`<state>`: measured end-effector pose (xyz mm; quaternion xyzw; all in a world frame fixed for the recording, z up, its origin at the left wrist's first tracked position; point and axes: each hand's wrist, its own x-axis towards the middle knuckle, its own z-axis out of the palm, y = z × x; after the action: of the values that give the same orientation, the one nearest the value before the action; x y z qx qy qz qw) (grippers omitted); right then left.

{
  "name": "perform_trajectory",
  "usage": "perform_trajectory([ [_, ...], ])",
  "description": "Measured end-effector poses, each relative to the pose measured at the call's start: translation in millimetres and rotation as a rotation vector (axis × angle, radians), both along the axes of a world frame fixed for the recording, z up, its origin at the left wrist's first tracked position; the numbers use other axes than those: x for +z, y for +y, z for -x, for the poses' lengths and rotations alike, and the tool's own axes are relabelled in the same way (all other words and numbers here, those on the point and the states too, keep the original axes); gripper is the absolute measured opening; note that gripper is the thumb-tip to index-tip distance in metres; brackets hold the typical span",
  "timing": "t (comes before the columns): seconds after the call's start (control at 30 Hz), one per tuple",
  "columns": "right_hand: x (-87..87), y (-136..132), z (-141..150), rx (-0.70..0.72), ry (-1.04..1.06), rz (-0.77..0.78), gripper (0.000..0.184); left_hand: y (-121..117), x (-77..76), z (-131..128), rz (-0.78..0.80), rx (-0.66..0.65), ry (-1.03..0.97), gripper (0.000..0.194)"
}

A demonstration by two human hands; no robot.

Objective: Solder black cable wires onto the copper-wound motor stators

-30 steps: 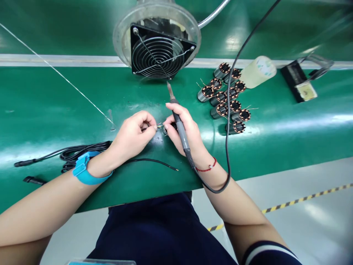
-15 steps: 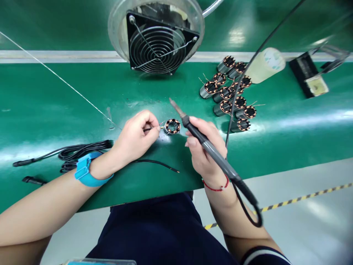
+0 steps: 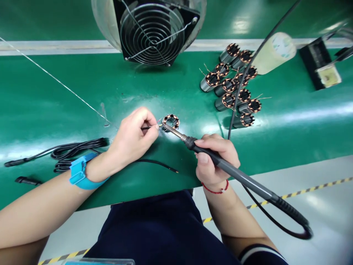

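My left hand (image 3: 136, 136) is closed in a pinch on a black cable (image 3: 146, 128), whose thin wire end reaches the near-left side of a motor stator (image 3: 171, 119) with copper windings. My right hand (image 3: 216, 158) grips a soldering iron (image 3: 226, 165) by its dark handle. The iron's metal tip lies at the stator's left edge, close to the wire end and my left fingertips; exact contact is too small to tell. A blue wrist strap (image 3: 82, 171) circles my left wrist.
Several more stators (image 3: 228, 84) stand to the right, with the iron's cord hanging across them. A fan (image 3: 153, 35) is at the back. Beyond are a pale roll (image 3: 275, 51) and an iron stand (image 3: 317, 62). Coiled black cables (image 3: 74, 151) lie left, and solder wire (image 3: 55, 77) stretches from upper left.
My right hand has swung the soldering iron's tip down and toward me, from above the stator to its left edge. My left hand keeps its pinch. The view has shifted slightly.
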<state>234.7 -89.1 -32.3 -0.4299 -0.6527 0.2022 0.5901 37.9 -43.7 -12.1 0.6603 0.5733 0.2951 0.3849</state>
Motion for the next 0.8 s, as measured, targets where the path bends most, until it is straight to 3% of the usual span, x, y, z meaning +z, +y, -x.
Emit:
perform_trajectory([
  [0.5, 1.7, -0.9, -1.3, 0.021, -0.019, 0.05, 0.013, -0.3, -2.2, -0.4, 0.024, 0.027, -0.036, 0.011],
  [0.8, 0.9, 2.3, -0.3, -0.061, -0.083, 0.024, 0.019, -0.3, -1.3, -0.5, 0.033, 0.029, -0.026, 0.01],
])
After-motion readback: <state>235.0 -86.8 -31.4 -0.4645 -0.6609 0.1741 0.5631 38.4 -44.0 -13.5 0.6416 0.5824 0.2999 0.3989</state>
